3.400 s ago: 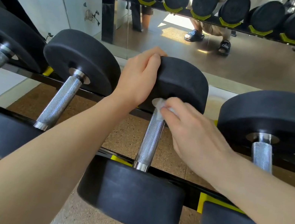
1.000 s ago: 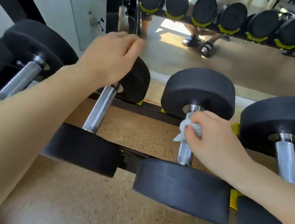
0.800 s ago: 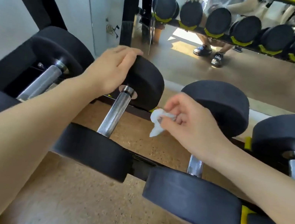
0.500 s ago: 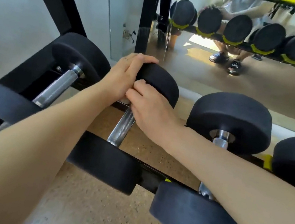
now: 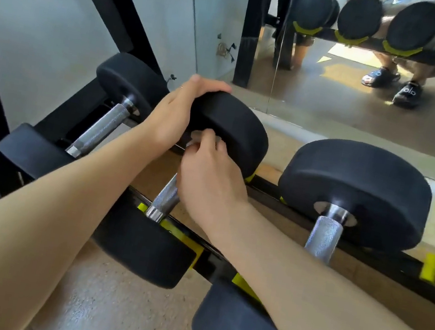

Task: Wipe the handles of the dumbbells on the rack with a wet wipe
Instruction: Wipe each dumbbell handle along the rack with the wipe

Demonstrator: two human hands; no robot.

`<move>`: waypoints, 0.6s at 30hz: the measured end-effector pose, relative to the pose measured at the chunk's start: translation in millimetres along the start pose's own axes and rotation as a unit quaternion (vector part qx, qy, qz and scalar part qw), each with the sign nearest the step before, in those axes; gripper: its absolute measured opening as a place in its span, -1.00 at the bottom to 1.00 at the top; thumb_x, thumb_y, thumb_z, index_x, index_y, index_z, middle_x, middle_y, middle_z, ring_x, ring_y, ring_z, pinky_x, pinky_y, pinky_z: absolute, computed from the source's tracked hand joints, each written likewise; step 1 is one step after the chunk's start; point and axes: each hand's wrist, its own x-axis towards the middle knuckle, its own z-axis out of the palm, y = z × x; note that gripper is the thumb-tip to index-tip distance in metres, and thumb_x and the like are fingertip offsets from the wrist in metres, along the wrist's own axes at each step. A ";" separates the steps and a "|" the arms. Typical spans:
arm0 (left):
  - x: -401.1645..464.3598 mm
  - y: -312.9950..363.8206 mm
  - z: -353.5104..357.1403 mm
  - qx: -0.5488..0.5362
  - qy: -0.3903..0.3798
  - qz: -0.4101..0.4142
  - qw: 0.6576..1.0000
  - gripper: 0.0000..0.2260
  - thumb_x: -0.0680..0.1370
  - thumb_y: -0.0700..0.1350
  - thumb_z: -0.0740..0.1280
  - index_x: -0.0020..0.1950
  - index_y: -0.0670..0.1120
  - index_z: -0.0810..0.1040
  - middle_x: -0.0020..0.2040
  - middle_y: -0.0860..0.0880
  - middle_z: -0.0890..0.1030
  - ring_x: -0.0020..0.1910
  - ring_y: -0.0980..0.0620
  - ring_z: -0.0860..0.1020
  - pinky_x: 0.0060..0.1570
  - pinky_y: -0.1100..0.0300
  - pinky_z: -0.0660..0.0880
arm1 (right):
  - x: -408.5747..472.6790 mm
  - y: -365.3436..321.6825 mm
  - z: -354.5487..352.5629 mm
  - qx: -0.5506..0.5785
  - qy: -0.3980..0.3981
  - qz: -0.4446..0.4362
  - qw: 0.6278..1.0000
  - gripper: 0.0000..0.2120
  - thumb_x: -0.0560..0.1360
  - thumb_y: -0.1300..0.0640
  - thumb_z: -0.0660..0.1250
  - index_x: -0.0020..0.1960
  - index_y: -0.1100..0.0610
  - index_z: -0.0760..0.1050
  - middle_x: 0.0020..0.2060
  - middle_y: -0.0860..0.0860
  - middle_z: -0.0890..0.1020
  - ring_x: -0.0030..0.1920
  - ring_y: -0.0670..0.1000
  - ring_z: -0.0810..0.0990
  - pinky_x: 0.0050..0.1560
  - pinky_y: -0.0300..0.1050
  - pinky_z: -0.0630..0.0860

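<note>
Head view: the left hand [image 5: 174,117] curls over the far head of the middle dumbbell [image 5: 231,129] on the rack [image 5: 211,261]. Just below that head, the right hand [image 5: 208,180] pinches the wet wipe [image 5: 196,136] against the handle [image 5: 166,196] top.

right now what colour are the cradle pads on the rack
Yellow cradle pads on the black rack, clearest in the head view.
</note>
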 end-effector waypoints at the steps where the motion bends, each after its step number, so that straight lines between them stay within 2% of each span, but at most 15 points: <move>1: -0.3 2.3 1.7 -0.002 0.006 -0.009 1.000 -0.48 0.77 0.07 -0.16 0.32 0.14 0.60 0.30 0.20 0.59 0.32 0.28 0.47 0.39 0.34 0.32 | -2.0 0.5 -2.7 0.020 -0.005 0.007 1.000 -0.60 0.55 0.18 0.31 0.35 0.30 0.41 0.32 0.22 0.37 0.26 0.17 0.45 0.06 -0.10 0.55; 4: -0.1 5.5 3.7 -0.007 0.018 -0.026 0.999 -0.47 0.77 0.07 -0.16 0.30 0.14 0.61 0.27 0.23 0.60 0.27 0.33 0.49 0.24 0.51 0.33 | -5.4 2.3 -4.8 0.064 -0.029 0.036 0.997 -0.46 0.53 0.08 0.38 0.42 0.25 0.33 0.35 0.22 0.32 0.29 0.16 0.45 0.12 -0.10 0.55; 8: 2.0 3.9 -1.2 0.002 0.005 -0.009 1.000 -0.46 0.76 0.06 -0.18 0.29 0.13 0.61 0.28 0.21 0.59 0.26 0.32 0.49 0.23 0.49 0.32 | -2.3 1.3 -2.7 0.116 0.011 0.061 0.991 -0.56 0.60 0.03 0.25 0.42 0.21 0.36 0.28 0.17 0.40 0.16 0.10 0.56 0.06 -0.15 0.59; 10: 9.6 2.0 -5.7 0.011 -0.013 -0.003 1.000 -0.46 0.76 0.09 -0.17 0.25 0.15 0.63 0.22 0.21 0.62 0.22 0.30 0.52 0.25 0.41 0.34 | -0.8 1.2 -2.4 0.111 0.027 0.078 0.990 -0.58 0.63 0.02 0.18 0.41 0.20 0.38 0.23 0.15 0.44 0.10 0.09 0.59 0.02 -0.17 0.59; 13: 23.3 -4.4 -14.0 -0.003 -0.018 -0.015 1.000 -0.49 0.75 0.15 -0.11 0.07 0.22 0.66 0.05 0.19 0.68 0.11 0.24 0.59 0.26 0.20 0.43 | -0.6 -2.4 -4.9 0.109 0.036 0.089 0.989 -0.62 0.64 -0.01 0.13 0.33 0.19 0.45 0.11 0.11 0.48 -0.03 0.02 0.59 -0.10 -0.20 0.59; 16: 34.7 -15.8 -15.7 -0.008 -0.020 -0.022 1.000 -0.47 0.74 0.15 -0.09 0.01 0.11 0.68 -0.04 0.09 0.70 0.03 0.14 0.62 0.22 0.10 0.47 | 1.0 -2.4 -7.7 0.103 0.035 0.108 0.988 -0.68 0.64 -0.01 0.10 0.21 0.12 0.52 -0.04 0.02 0.48 -0.17 -0.09 0.50 -0.31 -0.37 0.39; 18: 39.9 -24.3 -16.9 -0.006 -0.023 -0.012 1.000 -0.46 0.75 0.12 -0.10 -0.01 0.08 0.67 -0.08 0.08 0.67 -0.03 0.15 0.60 0.11 0.15 0.47 | 5.5 -4.4 -10.3 0.108 0.024 0.135 0.985 -0.72 0.63 0.03 0.11 0.08 0.11 0.56 -0.19 -0.05 0.44 -0.27 -0.11 0.42 -0.40 -0.36 0.25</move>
